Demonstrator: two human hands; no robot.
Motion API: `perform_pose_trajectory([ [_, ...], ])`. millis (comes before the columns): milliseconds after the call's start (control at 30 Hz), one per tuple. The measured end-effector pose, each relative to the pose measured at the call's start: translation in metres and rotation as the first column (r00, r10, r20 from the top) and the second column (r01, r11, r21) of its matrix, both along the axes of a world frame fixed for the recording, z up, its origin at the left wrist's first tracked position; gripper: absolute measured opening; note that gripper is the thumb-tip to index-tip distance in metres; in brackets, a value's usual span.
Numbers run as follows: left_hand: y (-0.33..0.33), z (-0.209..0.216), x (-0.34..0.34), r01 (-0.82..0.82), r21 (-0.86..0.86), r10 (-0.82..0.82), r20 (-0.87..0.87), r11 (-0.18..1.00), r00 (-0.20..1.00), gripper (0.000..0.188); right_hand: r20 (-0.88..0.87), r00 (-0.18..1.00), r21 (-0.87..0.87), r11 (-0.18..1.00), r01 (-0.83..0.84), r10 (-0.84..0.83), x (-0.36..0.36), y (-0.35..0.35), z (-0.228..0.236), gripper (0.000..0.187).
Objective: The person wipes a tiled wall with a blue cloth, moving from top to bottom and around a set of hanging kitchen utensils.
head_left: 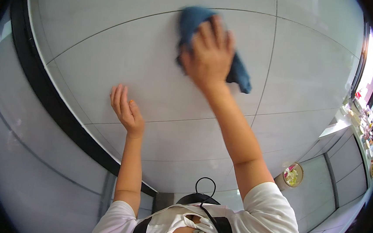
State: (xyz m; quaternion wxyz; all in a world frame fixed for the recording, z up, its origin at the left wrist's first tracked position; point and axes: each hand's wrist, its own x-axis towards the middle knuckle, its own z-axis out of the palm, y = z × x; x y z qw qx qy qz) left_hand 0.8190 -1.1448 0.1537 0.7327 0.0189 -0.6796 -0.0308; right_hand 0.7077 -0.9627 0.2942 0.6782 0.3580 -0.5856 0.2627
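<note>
Tiled surface: large pale grey tiles (155, 61) with thin dark joints, reaching to every side of the grip; dark frame strip (50, 90) well to its left.
Blue cloth (194, 23): bunched between palm and tiles; one fold beyond the fingertips to the upper left, a loose corner hanging out to the lower right of the grip.
Right hand (211, 55): laid flat over the cloth, fingers stretched and slightly spread; blurred, with any pinch by the thumb impossible to tell.
Left hand (127, 111): below and left of the grip, well apart from the cloth; fingers close together, nothing visibly held, contact with the tiles uncertain.
Pressure: probably best kept even through the whole palm, not only the fingertips.
Fold: better as a flat pad, with the loose corner tucked under.
Strokes: overlapping passes advisable, then along the joints just above and right of the grip.
Bin (281, 181): well below and right of the grip, seemingly clear of the wiping reach.
</note>
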Motion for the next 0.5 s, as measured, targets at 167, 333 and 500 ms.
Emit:
perform_pose_trajectory([
  [167, -0.001, 0.027, 0.007, -0.041, -0.032, 0.041, -0.005, 0.999, 0.999, 0.034, 0.073, 0.977, 0.298, 0.930, -0.215, 0.202, 0.036, -0.026, -0.041, 0.047],
  [333, -0.013, 0.034, 0.020, -0.164, -0.099, 0.169, 0.044, 0.982, 0.985, 0.033, 0.109, 0.993, 0.220, 0.974, -0.061, 0.037, -0.020, 0.056, -0.138, 0.050],
  [500, -0.012, 0.051, 0.008, -0.136, -0.156, 0.144, 0.040, 0.978, 0.989, 0.030, 0.385, 0.896, -0.622, 0.780, 0.076, 0.220, -0.095, 0.193, -0.097, 0.063],
])
